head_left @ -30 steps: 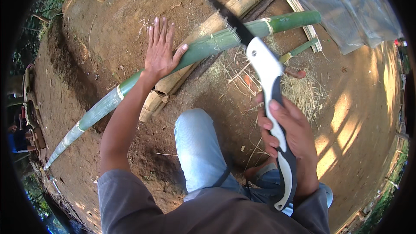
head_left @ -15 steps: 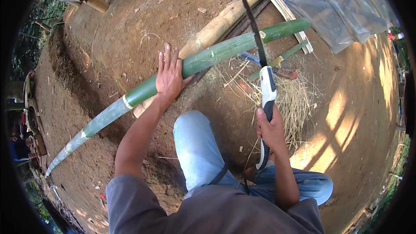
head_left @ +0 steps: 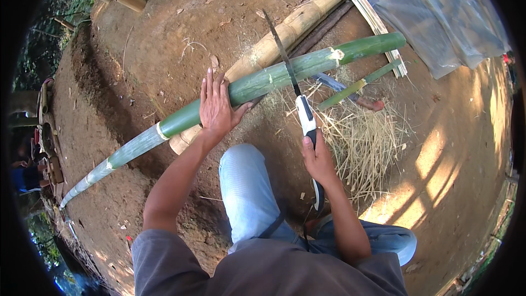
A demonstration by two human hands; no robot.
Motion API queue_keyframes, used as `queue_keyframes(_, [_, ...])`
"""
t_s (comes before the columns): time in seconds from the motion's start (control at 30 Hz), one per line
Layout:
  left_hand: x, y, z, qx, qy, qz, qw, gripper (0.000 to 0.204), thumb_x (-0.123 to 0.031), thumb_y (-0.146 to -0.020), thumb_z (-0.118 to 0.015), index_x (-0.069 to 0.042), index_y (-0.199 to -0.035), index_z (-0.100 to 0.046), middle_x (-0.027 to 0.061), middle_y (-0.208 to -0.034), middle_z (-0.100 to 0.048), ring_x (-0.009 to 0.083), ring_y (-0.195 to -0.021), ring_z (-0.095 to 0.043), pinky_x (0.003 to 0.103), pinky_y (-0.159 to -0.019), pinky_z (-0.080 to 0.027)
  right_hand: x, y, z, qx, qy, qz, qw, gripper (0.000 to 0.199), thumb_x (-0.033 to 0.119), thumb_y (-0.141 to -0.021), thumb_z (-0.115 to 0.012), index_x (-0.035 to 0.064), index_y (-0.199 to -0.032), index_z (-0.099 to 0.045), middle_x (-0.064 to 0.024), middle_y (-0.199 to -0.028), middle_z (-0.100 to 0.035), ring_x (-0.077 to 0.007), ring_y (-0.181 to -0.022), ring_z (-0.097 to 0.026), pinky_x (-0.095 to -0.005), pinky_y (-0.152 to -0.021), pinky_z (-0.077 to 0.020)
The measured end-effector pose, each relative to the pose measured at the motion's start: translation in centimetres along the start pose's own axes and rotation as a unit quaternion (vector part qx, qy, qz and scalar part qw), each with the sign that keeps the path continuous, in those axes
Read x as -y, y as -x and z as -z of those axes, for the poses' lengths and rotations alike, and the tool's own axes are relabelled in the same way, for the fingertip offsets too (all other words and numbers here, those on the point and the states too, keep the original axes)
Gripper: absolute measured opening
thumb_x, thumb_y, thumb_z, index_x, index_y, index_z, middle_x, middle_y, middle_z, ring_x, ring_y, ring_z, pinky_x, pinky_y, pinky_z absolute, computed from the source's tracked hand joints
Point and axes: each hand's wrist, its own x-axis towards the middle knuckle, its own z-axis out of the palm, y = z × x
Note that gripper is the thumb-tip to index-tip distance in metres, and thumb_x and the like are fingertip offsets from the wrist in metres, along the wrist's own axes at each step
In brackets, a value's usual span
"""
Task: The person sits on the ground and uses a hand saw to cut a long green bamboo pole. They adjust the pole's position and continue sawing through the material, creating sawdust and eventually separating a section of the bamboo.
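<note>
A long green bamboo pole (head_left: 252, 89) lies slantwise before me, its thick end at the upper right and its thin end at the far left. My left hand (head_left: 216, 108) rests flat on it, fingers stretched across the culm and thumb out to the side. In my right hand (head_left: 320, 159) is a hand saw (head_left: 305, 114) with a white and black handle, fingers wrapped round the grip. The dark toothed blade crosses over the pole, right of my left hand; I cannot tell whether it touches. A pale node shows right of the blade.
A tan bamboo log (head_left: 296, 26) lies under the pole, beside a darker stick. To the right are a knife with a wooden handle (head_left: 371, 104), a green bamboo strip (head_left: 342, 95), a heap of shavings (head_left: 364, 148), split strips (head_left: 372, 22) and a clear plastic sheet (head_left: 438, 22).
My right hand has moved left with the saw, so the blade now crosses the pole closer to my left hand, left of the node. My left hand stays on the pole.
</note>
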Motion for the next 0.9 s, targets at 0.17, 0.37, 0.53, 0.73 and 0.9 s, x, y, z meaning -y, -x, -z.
queue_keyframes(0.17, [0.8, -2.1, 1.6, 0.137, -0.011, -0.004, 0.991, 0.107, -0.075, -0.076, -0.070, 0.004, -0.143, -0.046, 0.0237, -0.162, -0.025, 0.0441, -0.156, -0.002, 0.060, -0.125, -0.011, 1.4, -1.2, 0.9, 0.014, 0.030, -0.007, 0.999, 0.047, 0.047, -0.108, -0.043, 0.0027, -0.123, -0.049, -0.0234, -0.087, -0.065, -0.0450, -0.082, -0.066, -0.0515, -0.073, -0.0476])
queue_keyframes(0.37, [1.0, -10.2, 0.1, 0.258, 0.049, -0.071, 0.962, 0.113, -0.067, -0.062, -0.083, -0.002, -0.148, -0.050, 0.0236, -0.168, -0.015, 0.0424, -0.157, 0.006, 0.064, -0.124, -0.005, 1.8, -2.4, 0.7, 0.013, 0.043, 0.022, 0.999, 0.043, 0.043, -0.109, -0.044, 0.0024, -0.125, -0.046, -0.0121, -0.073, -0.055, -0.0260, -0.065, -0.057, -0.0421, -0.064, -0.0457])
queue_keyframes(0.53, [0.1, -11.4, -0.8, 0.310, 0.080, -0.033, 0.947, 0.103, -0.049, -0.060, -0.086, -0.006, -0.148, -0.051, 0.0262, -0.160, -0.034, 0.0428, -0.156, -0.012, 0.057, -0.128, -0.007, 1.8, -1.3, 0.9, 0.011, 0.017, 0.018, 1.000, 0.047, 0.046, -0.107, -0.045, 0.0029, -0.124, -0.049, -0.0251, -0.089, -0.065, -0.0480, -0.086, -0.065, -0.0524, -0.075, -0.0483])
queue_keyframes(0.73, [-1.9, -9.7, 0.1, 0.156, -0.065, -0.047, 0.985, 0.084, -0.044, -0.073, -0.085, 0.004, -0.133, -0.053, 0.0246, -0.145, -0.050, 0.0386, -0.152, -0.027, 0.055, -0.129, -0.004, 1.6, -0.6, 1.7, 0.016, 0.009, 0.025, 1.000, 0.042, 0.043, -0.108, -0.045, 0.0030, -0.122, -0.049, -0.0179, -0.083, -0.061, -0.0369, -0.076, -0.061, -0.0463, -0.069, -0.0468])
queue_keyframes(0.9, [-3.4, -6.8, -2.3, 0.020, -0.038, 0.003, 0.999, 0.079, -0.038, -0.071, -0.090, 0.001, -0.128, -0.052, 0.0211, -0.135, -0.054, 0.0374, -0.149, -0.033, 0.054, -0.128, -0.014, -0.5, -0.1, 1.0, 0.008, 0.030, -0.014, 0.999, 0.046, 0.046, -0.108, -0.044, 0.0027, -0.122, -0.049, -0.0201, -0.083, -0.063, -0.0412, -0.077, -0.064, -0.0491, -0.071, -0.0480])
